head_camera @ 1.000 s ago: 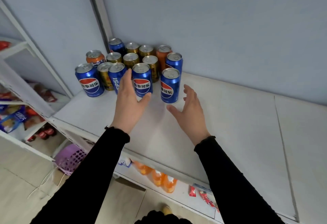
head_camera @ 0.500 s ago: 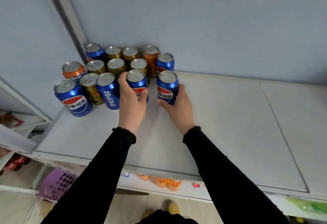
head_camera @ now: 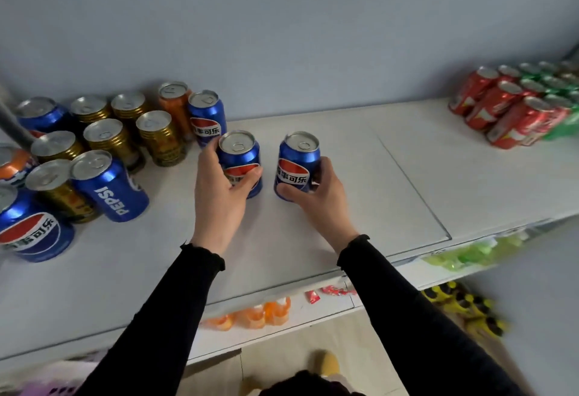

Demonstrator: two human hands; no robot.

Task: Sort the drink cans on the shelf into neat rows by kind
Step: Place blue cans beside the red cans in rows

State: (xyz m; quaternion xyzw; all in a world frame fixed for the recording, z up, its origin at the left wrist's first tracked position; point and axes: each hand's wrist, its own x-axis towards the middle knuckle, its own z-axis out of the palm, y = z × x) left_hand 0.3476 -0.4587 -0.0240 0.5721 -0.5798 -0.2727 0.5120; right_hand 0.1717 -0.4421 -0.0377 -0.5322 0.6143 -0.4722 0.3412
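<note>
My left hand grips a blue Pepsi can that stands upright on the white shelf. A hand's width to its right, my right hand holds a second blue Pepsi can. Both cans stand apart from the mixed cluster at the left: more blue Pepsi cans, gold cans and orange cans packed together against the wall.
Red cans and green cans stand in rows at the shelf's far right. Bare shelf lies between the two groups. Below the front edge, a lower shelf holds orange bottles, green bottles and yellow items.
Both hands closed on a Pepsi can each and slid the two cans right, away from the cluster. The view swung right, bringing the red and green cans into sight.
</note>
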